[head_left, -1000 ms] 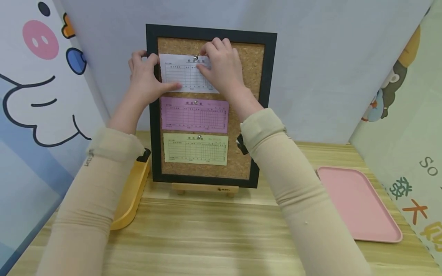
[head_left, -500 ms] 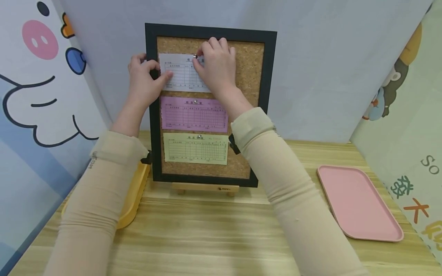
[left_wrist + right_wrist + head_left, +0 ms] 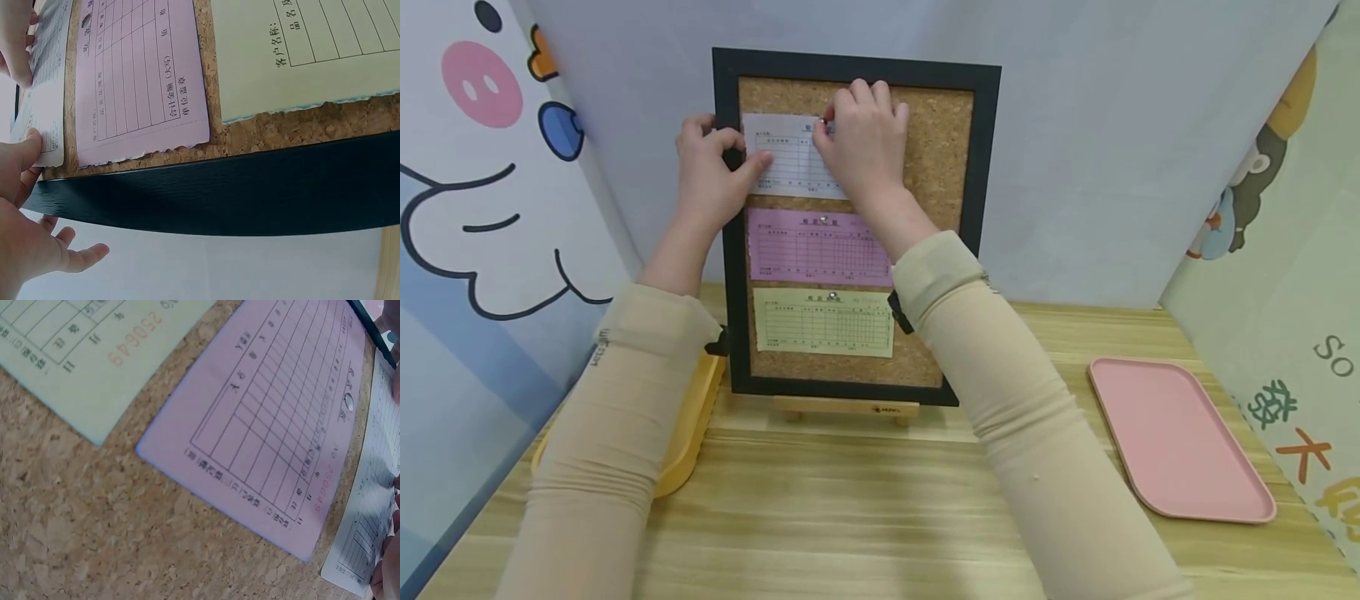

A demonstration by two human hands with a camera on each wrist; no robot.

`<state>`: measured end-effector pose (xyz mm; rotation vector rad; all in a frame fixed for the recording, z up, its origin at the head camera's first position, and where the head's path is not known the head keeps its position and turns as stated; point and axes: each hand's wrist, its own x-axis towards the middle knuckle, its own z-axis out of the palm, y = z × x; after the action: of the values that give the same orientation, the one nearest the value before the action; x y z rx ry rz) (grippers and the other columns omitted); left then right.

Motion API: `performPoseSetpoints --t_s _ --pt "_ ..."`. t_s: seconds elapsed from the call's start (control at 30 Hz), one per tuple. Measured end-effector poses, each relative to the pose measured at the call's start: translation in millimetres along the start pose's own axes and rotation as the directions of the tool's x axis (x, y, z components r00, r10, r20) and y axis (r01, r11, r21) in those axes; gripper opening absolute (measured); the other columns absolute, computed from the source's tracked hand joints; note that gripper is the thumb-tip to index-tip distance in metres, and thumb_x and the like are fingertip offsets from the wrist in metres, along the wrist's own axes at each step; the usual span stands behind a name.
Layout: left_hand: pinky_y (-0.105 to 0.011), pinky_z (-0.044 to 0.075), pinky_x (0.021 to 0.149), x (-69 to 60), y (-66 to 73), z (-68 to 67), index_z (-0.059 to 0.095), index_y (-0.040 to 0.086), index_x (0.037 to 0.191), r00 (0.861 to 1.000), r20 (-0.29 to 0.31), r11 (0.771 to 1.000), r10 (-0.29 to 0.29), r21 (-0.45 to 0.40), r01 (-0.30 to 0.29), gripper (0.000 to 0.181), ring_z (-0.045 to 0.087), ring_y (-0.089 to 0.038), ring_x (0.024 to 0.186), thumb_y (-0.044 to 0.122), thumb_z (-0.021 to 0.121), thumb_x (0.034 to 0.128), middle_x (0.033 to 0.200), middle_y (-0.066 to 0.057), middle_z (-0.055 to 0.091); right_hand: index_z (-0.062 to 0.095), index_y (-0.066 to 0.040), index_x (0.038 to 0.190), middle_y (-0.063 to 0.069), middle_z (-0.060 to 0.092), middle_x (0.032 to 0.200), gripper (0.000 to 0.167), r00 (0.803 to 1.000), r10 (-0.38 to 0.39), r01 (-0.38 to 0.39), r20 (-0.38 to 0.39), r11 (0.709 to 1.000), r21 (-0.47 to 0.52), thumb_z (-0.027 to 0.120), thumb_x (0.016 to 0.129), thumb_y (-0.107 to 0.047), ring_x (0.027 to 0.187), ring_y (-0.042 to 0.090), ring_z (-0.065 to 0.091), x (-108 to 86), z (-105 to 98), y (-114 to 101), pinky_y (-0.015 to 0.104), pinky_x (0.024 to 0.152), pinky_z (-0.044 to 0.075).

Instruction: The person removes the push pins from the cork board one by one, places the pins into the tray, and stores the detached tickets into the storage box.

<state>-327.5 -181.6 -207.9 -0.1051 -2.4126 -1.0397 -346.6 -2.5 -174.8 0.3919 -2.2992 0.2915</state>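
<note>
Right hand is pinching a metal pin, mostly hidden by its fingers, near the white slip's top edge, and is covering the slip's right part. Left hand is touching the slip's left side; fingers are disappearing past the black frame, can't tell if gripping.

Pink slip: we read 客户名称, 品名及规格, 合计金额(大写) and 单位盖章 in print, and 250649 in red. Yellow slip: same number, 250649, also red; 客户名称 is legible too, with 年, 月, 日 on the date line. White slip: printed heading and grid, too small for us. Right-hand wall: SO, 發, 大. Marks on the wooden stand and left sleeve defeat us.
</note>
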Motion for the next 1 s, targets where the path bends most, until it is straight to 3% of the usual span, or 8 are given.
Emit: performPoseSetpoints --t_s 0.5,1.0 --pt "-0.034 0.02 0.113 -0.4 0.7 -2.1 0.058 -0.001 0.104 1.0 0.008 1.0 -0.001 0.022 0.001 0.042 0.012 -0.022 0.141 0.039 0.059 0.0911 0.151 -0.009 0.02 0.065 -0.015 0.097 0.001 0.06 0.105 0.022 0.999 -0.009 0.009 -0.042 1.0 -0.007 0.049 0.094 -0.03 0.104 0.02 0.049 -0.6 3.8 -1.1 0.036 0.083 0.036" --pt "-0.033 0.02 0.113 0.4 0.7 -2.3 0.059 -0.001 0.106 1.0 0.01 1.0 -0.002 0.021 0.002 0.043 0.012 -0.022 0.141 0.04 0.059 0.091 0.151 -0.01 0.02 0.064 -0.013 0.094 0.002 0.059 0.098 0.02 0.996 -0.075 0.07 -0.057 0.994 -0.079 0.05 0.092 -0.027 0.099 0.021 0.051 1.7 6.2 0.8 0.035 0.077 0.039"
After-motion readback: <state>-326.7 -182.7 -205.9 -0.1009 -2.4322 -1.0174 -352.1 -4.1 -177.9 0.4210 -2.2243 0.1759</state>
